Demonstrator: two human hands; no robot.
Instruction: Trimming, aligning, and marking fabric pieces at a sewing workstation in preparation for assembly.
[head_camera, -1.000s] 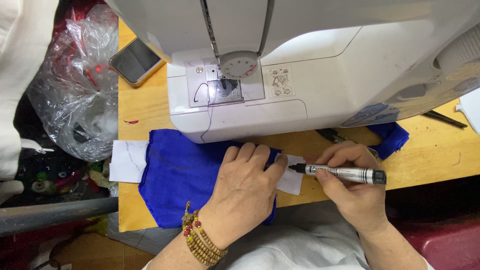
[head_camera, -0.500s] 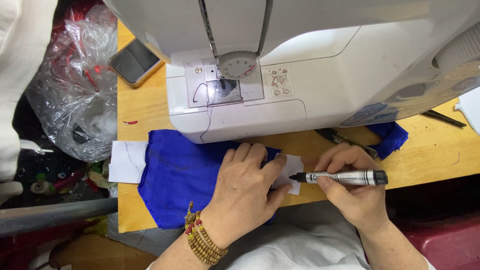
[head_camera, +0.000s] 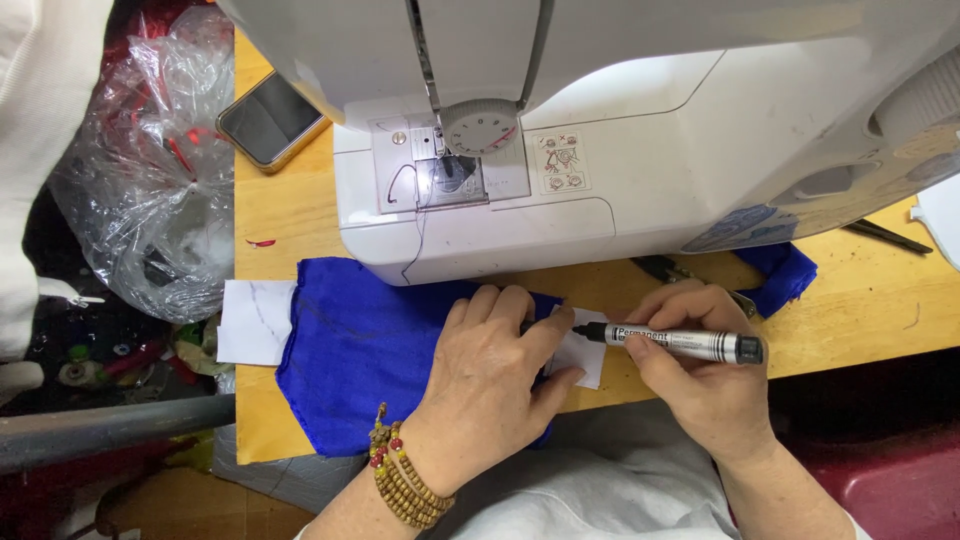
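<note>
My left hand (head_camera: 495, 375) lies flat on a blue cloth (head_camera: 360, 350), fingers pressing a white paper piece (head_camera: 585, 357) that sticks out from under them. A beaded wooden bracelet (head_camera: 405, 480) circles that wrist. My right hand (head_camera: 700, 375) grips a black and silver marker (head_camera: 675, 342), held level, with its tip touching the paper beside my left fingers. More blue cloth (head_camera: 785, 275) shows to the right, behind the marker.
A white sewing machine (head_camera: 620, 170) fills the back of the wooden table (head_camera: 860, 315). A second white paper (head_camera: 255, 320) pokes out left of the cloth. A phone (head_camera: 268, 120) lies at the back left, beside a clear plastic bag (head_camera: 150, 180). Scissors (head_camera: 670, 270) rest near the machine.
The marker tip has slid a little along the white paper toward my left fingers. My left hand keeps pressing the cloth and paper in place.
</note>
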